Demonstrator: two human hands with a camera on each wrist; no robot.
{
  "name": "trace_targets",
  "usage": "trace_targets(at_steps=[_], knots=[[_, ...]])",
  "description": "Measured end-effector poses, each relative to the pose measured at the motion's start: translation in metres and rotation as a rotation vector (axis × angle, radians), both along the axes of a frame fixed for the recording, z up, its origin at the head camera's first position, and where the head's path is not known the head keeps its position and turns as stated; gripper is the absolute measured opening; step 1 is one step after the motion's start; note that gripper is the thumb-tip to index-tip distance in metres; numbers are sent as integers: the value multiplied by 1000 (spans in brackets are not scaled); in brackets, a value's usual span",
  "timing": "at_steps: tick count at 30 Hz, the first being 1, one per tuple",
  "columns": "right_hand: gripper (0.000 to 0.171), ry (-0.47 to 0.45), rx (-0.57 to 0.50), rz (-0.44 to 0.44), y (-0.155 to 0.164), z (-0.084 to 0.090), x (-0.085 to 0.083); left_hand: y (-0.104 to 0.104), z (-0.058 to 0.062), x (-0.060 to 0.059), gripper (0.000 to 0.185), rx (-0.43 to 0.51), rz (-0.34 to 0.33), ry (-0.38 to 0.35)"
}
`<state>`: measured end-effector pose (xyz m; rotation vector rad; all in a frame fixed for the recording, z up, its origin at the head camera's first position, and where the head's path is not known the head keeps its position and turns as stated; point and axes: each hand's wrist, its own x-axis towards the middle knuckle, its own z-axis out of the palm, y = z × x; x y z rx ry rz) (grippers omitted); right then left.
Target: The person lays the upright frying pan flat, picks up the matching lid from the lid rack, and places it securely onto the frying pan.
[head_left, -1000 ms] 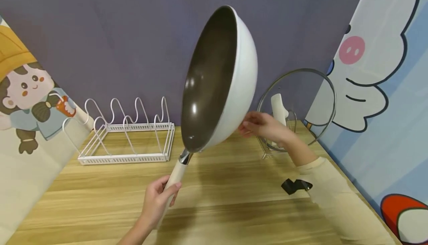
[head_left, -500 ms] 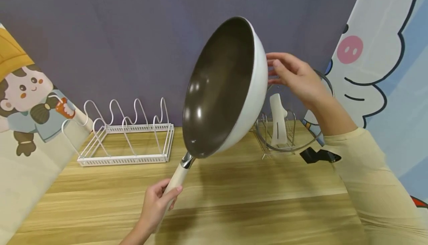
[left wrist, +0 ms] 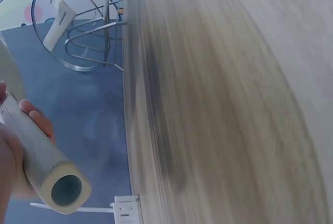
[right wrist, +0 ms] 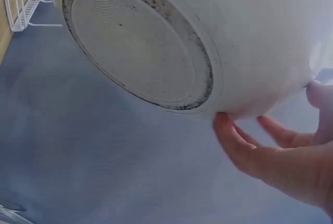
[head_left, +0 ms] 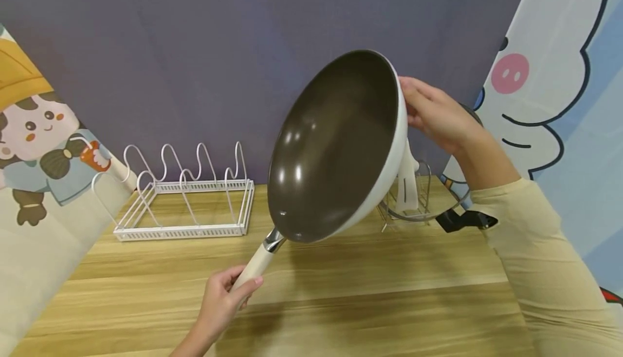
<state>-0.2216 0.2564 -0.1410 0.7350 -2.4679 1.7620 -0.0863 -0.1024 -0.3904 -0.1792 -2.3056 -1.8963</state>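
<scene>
A deep wok [head_left: 336,146], white outside and dark brown inside, is held up tilted above the wooden table [head_left: 311,303], its inside facing the head camera. My left hand [head_left: 219,297] grips its cream handle [head_left: 255,265], thumb on top; the handle's hollow end [left wrist: 66,190] points at the left wrist camera. At the far right side of the wok, my right hand [head_left: 440,116] holds the wall near the rim with thumb and fingertips. In the right wrist view, the fingertips [right wrist: 223,120] touch the white outer wall beside the scuffed, ringed base [right wrist: 135,47].
A white pan rack [head_left: 180,231] with curved wire dividers stands at the back left. Behind the wok, at the back right, a glass lid [left wrist: 83,68] leans in a wire stand [left wrist: 93,26] with a white slotted piece [head_left: 408,189]. A dark curtain [head_left: 194,48] hangs behind.
My right hand has moved up and right from beneath the wok, then come onto its right side. The wok has lowered, leaned right and turned its inside more towards the head camera.
</scene>
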Motion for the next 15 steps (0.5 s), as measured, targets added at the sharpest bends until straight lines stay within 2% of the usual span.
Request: trace_targets(at_steps=[2, 5, 9, 15], knots=[[57, -35, 11, -14, 2, -3, -3, -2, -1, -1, 12, -25, 4, 3], [59, -52, 79, -89, 5, -7, -6, -5, -1, -2, 11, -70, 17, 6], [66, -107, 77, -157, 5, -18, -9, -10, 0, -3, 12, -165, 60, 15], [73, -191, 20, -152, 9, -27, -2, -20, 1, 0, 16, -339, 118, 63]])
